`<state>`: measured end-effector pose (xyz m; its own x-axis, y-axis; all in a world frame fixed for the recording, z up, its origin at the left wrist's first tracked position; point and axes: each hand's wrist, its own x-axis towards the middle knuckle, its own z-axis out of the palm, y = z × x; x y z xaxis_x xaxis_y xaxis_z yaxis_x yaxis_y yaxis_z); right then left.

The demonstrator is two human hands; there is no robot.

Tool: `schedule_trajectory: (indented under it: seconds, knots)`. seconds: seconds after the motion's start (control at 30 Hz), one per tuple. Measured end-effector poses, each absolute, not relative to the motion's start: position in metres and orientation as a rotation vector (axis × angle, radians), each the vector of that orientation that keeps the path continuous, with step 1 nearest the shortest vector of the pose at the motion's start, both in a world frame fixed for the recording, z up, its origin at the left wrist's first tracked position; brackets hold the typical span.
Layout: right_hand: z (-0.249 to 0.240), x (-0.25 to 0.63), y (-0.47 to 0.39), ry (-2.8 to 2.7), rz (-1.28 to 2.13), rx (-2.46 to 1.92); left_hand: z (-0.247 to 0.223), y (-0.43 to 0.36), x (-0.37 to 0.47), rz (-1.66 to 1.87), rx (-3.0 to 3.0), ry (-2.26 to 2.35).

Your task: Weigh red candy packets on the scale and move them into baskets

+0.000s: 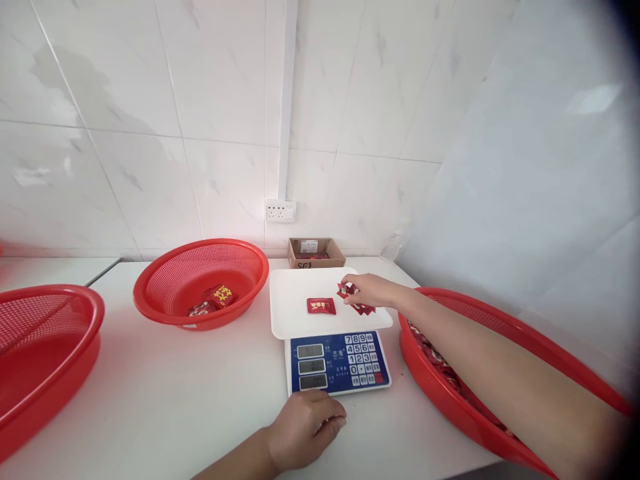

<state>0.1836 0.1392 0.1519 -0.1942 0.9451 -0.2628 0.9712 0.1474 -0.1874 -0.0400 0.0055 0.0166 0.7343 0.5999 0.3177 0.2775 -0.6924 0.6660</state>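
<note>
A digital scale (337, 363) with a blue keypad panel and a white tray (290, 323) stands on the white table. One red packet (321, 306) lies flat near the middle of the tray. Over the tray's right part, my right hand (367, 291) pinches several small red packets (361, 308). Whether these touch the tray is not clear. Just in front of the scale rests my left hand (307, 430), its fingers curled together by the scale's near edge; anything inside them is hidden.
A red basket (450, 407) full of packets sits at right under my forearm. Another basket (200, 250) at back left holds a few packets (215, 300). A third (60, 373) is at far left. A cardboard box (317, 263) stands behind the scale, near the wall.
</note>
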Motion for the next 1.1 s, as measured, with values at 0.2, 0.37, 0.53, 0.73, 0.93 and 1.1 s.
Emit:
schedule_trajectory:
  seconds: [0.2, 0.37, 0.53, 0.73, 0.93, 1.1]
  knots:
    - [0.153, 0.179, 0.138, 2.244, -0.331, 1.87, 0.018, 0.006, -0.04, 0.707, 2.346, 0.662]
    - [0.149, 0.173, 0.136, 2.179, 0.049, 1.728, 0.018, 0.007, -0.039, 0.683, 2.345, 0.683]
    - [0.142, 0.17, 0.136, 2.235, 0.207, 1.684, 0.016, 0.008, -0.04, 0.683, 2.345, 0.687]
    - [0.142, 0.166, 0.137, 2.263, 0.221, 1.771, 0.016, 0.008, -0.04, 0.675, 2.371, 0.703]
    - [0.151, 0.168, 0.136, 2.304, 0.201, 1.899, 0.017, 0.008, -0.041, 0.688, 2.374, 0.708]
    - [0.159, 0.197, 0.13, 2.199, -0.04, 2.119, 0.015, 0.01, -0.042, 0.704, 2.362, 0.71]
